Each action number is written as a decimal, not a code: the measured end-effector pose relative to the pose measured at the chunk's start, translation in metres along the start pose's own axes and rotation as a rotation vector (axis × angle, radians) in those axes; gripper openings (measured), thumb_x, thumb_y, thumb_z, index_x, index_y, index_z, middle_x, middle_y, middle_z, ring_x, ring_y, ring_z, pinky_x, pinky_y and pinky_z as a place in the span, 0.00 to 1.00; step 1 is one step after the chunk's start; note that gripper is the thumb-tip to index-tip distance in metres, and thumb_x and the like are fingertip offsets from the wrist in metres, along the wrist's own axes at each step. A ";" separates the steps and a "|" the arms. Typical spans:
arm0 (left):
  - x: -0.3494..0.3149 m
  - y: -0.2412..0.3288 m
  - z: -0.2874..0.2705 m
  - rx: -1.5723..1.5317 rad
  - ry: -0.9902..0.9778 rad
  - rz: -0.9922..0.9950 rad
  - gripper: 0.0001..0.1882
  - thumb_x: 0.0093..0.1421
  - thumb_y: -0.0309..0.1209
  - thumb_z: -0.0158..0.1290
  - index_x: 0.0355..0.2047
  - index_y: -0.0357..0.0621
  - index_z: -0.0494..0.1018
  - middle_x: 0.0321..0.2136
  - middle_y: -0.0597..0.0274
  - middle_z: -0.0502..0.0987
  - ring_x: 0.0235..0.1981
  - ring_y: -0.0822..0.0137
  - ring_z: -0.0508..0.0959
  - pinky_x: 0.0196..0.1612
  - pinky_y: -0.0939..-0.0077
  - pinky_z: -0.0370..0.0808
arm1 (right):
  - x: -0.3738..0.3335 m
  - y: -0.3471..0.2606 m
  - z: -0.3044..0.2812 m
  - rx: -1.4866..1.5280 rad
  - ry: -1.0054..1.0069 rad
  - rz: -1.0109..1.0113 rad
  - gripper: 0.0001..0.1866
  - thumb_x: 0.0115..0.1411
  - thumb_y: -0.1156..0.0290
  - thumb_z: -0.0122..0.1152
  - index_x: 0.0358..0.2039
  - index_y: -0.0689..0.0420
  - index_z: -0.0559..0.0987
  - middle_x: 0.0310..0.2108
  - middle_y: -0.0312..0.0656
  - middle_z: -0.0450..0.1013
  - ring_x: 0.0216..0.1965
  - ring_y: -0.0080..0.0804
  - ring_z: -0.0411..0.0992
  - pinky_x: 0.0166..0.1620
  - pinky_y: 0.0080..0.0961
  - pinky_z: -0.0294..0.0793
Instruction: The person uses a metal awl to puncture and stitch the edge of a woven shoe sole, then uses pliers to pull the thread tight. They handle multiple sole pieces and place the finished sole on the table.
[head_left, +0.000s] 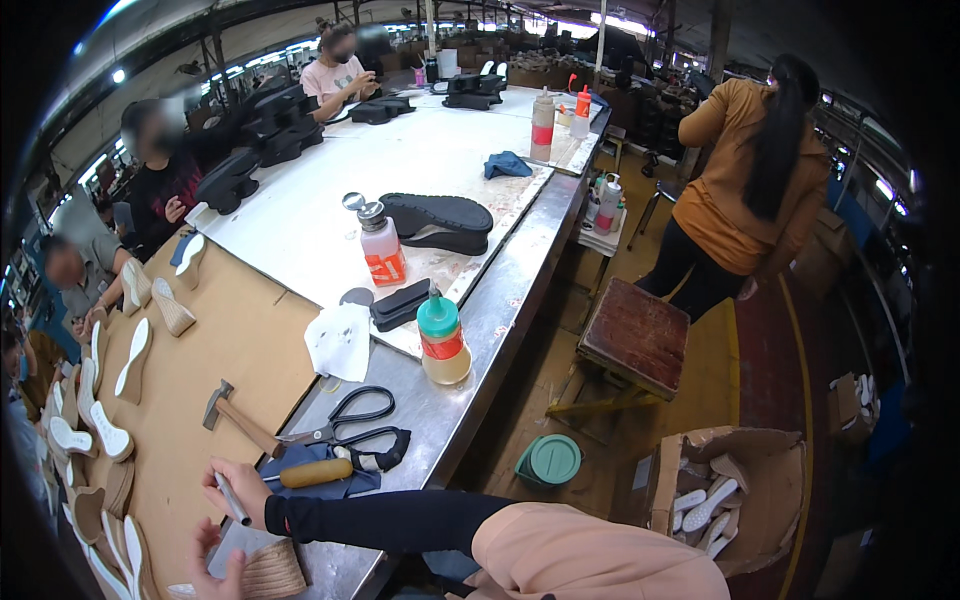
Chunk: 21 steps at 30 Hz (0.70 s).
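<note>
— What do you have on the hands right now?

— From my feed, the right hand (pixel 238 492) sits low at the near edge of the bench, fingers curled shut around a slim silver pen (pixel 233 500), with the tip slanting down toward the lower hand. The black-sleeved forearm reaches in from the right, running nearly level across the steel bench edge (pixel 500 300).

— And the left?

— The left hand (pixel 213 568) is at the very bottom of the picture, fingers spread loosely and resting against a woven wedge sole (pixel 272 572). I can't tell whether it truly grips the sole or only steadies it — the picture's edge cuts off part of it.

— Where is that sole lying?

— On the bench's near corner, just below the pen hand, touching the left fingers.

— What's around them?

— Just above the right hand lies a hammer (pixel 240 420) with a wooden handle, and beside it black-handled scissors (pixel 350 420) on a blue cloth (pixel 330 485). Farther up the steel strip stands a bottle with a teal cap (pixel 443 338). To the left, white insoles (pixel 100 440) lie in rows on the brown board.
</note>
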<state>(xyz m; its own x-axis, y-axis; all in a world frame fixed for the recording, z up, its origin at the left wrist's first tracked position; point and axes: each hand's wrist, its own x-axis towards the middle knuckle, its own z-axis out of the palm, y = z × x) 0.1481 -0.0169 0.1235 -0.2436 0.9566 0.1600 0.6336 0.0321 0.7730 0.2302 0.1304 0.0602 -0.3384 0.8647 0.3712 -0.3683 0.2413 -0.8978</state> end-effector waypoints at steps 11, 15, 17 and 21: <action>-0.031 0.019 0.017 0.578 -0.154 0.107 0.51 0.37 0.32 0.71 0.62 0.37 0.59 0.55 0.42 0.68 0.52 0.46 0.73 0.55 0.59 0.70 | 0.009 -0.002 -0.003 0.366 -0.033 0.193 0.06 0.59 0.73 0.58 0.29 0.59 0.71 0.21 0.33 0.70 0.19 0.20 0.71 0.23 0.19 0.71; -0.021 0.012 0.005 0.266 -0.170 -0.072 0.38 0.52 0.30 0.63 0.62 0.47 0.60 0.56 0.45 0.67 0.50 0.50 0.74 0.57 0.51 0.69 | 0.016 0.005 -0.005 0.407 -0.025 0.132 0.06 0.60 0.72 0.60 0.31 0.59 0.73 0.24 0.33 0.71 0.23 0.17 0.71 0.26 0.16 0.72; -0.022 0.020 0.004 0.611 -0.086 0.153 0.35 0.41 0.29 0.65 0.52 0.45 0.66 0.46 0.55 0.71 0.46 0.55 0.73 0.55 0.58 0.63 | 0.019 0.008 -0.007 0.380 -0.002 0.140 0.06 0.59 0.72 0.60 0.31 0.59 0.73 0.24 0.33 0.72 0.24 0.17 0.71 0.27 0.16 0.73; -0.004 0.037 0.010 0.808 -0.173 0.255 0.34 0.36 0.30 0.68 0.47 0.48 0.70 0.42 0.60 0.73 0.47 0.59 0.73 0.56 0.54 0.59 | 0.019 0.009 -0.009 0.348 0.050 0.136 0.06 0.58 0.73 0.60 0.29 0.59 0.73 0.21 0.33 0.72 0.22 0.18 0.71 0.26 0.18 0.72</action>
<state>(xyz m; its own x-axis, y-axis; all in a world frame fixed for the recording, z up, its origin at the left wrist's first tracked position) 0.1797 -0.0167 0.1458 0.0504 0.9912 0.1227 0.9975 -0.0560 0.0425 0.2284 0.1532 0.0574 -0.3650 0.9011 0.2341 -0.5979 -0.0342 -0.8008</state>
